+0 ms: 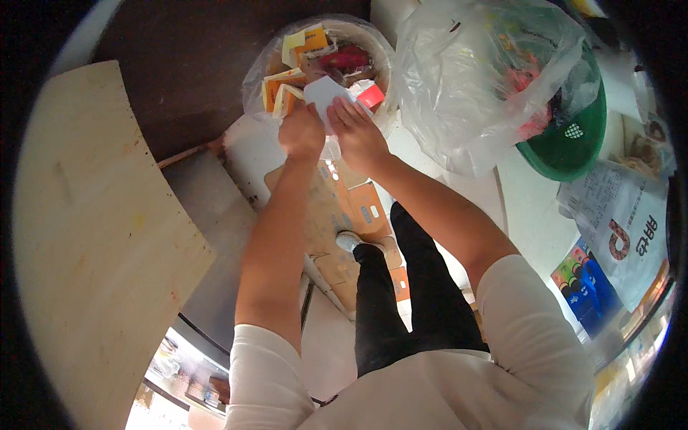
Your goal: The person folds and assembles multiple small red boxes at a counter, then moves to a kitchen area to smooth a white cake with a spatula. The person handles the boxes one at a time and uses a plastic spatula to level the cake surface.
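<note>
Both my arms reach forward over a round bin [387,54] lined with clear plastic. A white, flat piece that looks like folded paper or thin card [322,92] is between my hands above the bin's near rim. My left hand [301,132] is closed at its lower left edge. The fingers of my right hand [356,132] lie pressed together across its right side, with the thumb hidden. Inside the bin, orange and yellow paper packets [283,82] lie next to a dark red wrapper [349,59] and a red-and-white box [370,94].
To the right stands a green basket [573,154] under a large clear plastic bag [451,86]. A white printed bag [620,229] and a blue packet [588,290] lie nearer. A pale board [93,229] juts in at left; flattened cardboard [330,222] covers the floor by my foot.
</note>
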A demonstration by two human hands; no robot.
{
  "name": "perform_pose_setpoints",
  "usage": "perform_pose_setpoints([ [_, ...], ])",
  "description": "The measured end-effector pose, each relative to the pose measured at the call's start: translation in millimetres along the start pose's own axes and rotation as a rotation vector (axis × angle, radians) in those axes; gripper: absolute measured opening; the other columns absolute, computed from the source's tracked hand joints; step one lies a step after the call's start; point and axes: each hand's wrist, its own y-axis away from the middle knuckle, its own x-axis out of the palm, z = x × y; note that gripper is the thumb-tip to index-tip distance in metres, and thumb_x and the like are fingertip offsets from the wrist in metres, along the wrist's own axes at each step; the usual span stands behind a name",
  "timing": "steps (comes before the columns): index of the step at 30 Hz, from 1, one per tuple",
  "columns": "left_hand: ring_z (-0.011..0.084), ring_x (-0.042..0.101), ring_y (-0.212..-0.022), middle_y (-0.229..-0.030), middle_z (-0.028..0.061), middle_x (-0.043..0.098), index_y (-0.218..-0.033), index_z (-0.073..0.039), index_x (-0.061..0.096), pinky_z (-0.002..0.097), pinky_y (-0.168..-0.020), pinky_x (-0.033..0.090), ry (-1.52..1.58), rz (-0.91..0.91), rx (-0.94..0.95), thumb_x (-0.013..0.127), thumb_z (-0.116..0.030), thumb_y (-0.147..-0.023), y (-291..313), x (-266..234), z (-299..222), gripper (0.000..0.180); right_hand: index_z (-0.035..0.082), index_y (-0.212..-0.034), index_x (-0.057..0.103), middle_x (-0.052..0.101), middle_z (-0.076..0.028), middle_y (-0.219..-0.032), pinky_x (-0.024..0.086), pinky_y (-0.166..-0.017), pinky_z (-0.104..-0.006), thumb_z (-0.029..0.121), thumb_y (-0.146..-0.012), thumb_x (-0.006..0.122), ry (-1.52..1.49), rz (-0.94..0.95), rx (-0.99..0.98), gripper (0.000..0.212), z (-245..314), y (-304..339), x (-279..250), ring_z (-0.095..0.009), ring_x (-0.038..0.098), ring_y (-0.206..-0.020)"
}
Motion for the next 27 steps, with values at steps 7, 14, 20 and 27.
perform_pose_setpoints([
  [7,0.0408,0.061,-0.092,-0.101,0.0213,0.063,-0.101,-0.004,0.059,0.0475,-0.08,0.048,0.166,0.18,-0.093,0.04,-0.033,-0.092,17.4,36.1,5.3,0.035,-0.012,-0.121,0.044,0.045,-0.03,-0.127,0.032,-0.107,-0.041,0.002,-0.074,0.051,0.029,0.092,-0.006,0.05,-2.5,29.7,-25.7,-0.041,0.04,-0.125],
  [14,0.0418,0.059,-0.093,-0.098,0.0249,0.062,-0.093,-0.002,0.062,0.0475,-0.083,0.045,0.342,0.327,-0.182,0.04,-0.034,-0.091,48.0,35.0,-1.1,0.039,-0.007,-0.115,0.048,0.049,-0.025,-0.125,0.034,-0.105,-0.0412,0.003,-0.074,0.052,0.05,0.181,-0.012,0.042,-0.8,52.1,-48.7,-0.036,0.045,-0.121],
  [20,0.0414,0.062,-0.073,-0.079,0.0218,0.064,-0.089,-0.004,0.059,0.05,-0.065,0.048,0.346,0.033,-0.007,0.046,-0.031,-0.091,127.8,-6.2,-18.5,0.03,-0.006,-0.118,0.049,0.052,-0.023,-0.122,0.037,-0.101,-0.0419,0.002,-0.076,0.052,-0.024,0.172,0.106,0.043,43.5,77.1,-100.5,-0.036,0.047,-0.119],
  [27,0.0312,0.063,-0.065,-0.073,0.0147,0.061,-0.107,-0.006,0.056,0.0394,-0.058,0.048,0.643,0.024,0.351,0.053,-0.027,-0.091,283.3,-163.5,-54.4,0.027,0.002,-0.112,0.056,0.064,-0.009,-0.099,0.049,-0.079,-0.031,0.018,-0.093,0.049,-1.145,-0.154,0.821,0.025,140.3,115.1,-177.4,-0.02,0.062,-0.09],
])
